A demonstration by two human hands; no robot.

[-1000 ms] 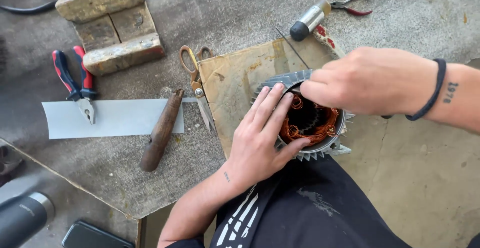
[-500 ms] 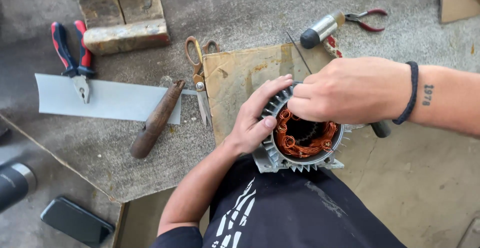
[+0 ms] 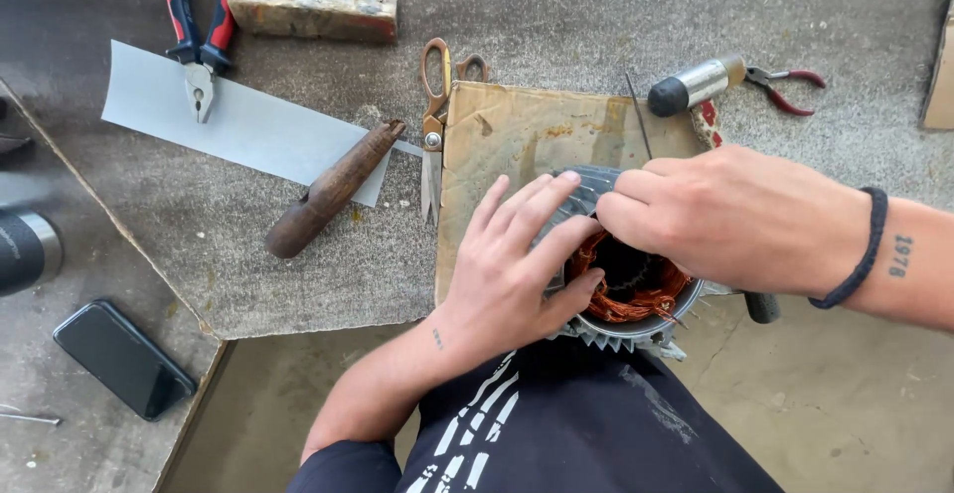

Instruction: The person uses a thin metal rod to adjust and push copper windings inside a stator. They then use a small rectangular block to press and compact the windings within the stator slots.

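Both hands work on a finned motor stator resting at the surface's near edge, against the person's lap. Left hand comes in from 7 o'clock, palm down, fingers spread flat over the stator's upper left rim, thumb hooked at the edge of the bore, pressing rather than gripping. Right hand enters from 3 o'clock, fingers curled together and pinched at the rim at about 12 o'clock of the bore, fingertips meeting the left hand's; what they pinch is hidden, can't tell. Black cord bracelet on the right wrist.

Copper windings show orange inside the bore; grey cast fins visible along the bottom.

Surface is a rough grey mat on a worn, dusty floor-level slab. Stator sits on the lower right of a tan cardboard sheet.

Around the cardboard:
- scissors with orange handles, just at its left edge, 11 o'clock of the stator
- dark wooden handle lying diagonal, 9 o'clock
- pale grey paper strip under it, running to 10 o'clock
- red-blue pliers on the strip's far end
- wood blocks at top
- small mallet and red small pliers at 1 o'clock
- black phone at 8 o'clock, off the mat
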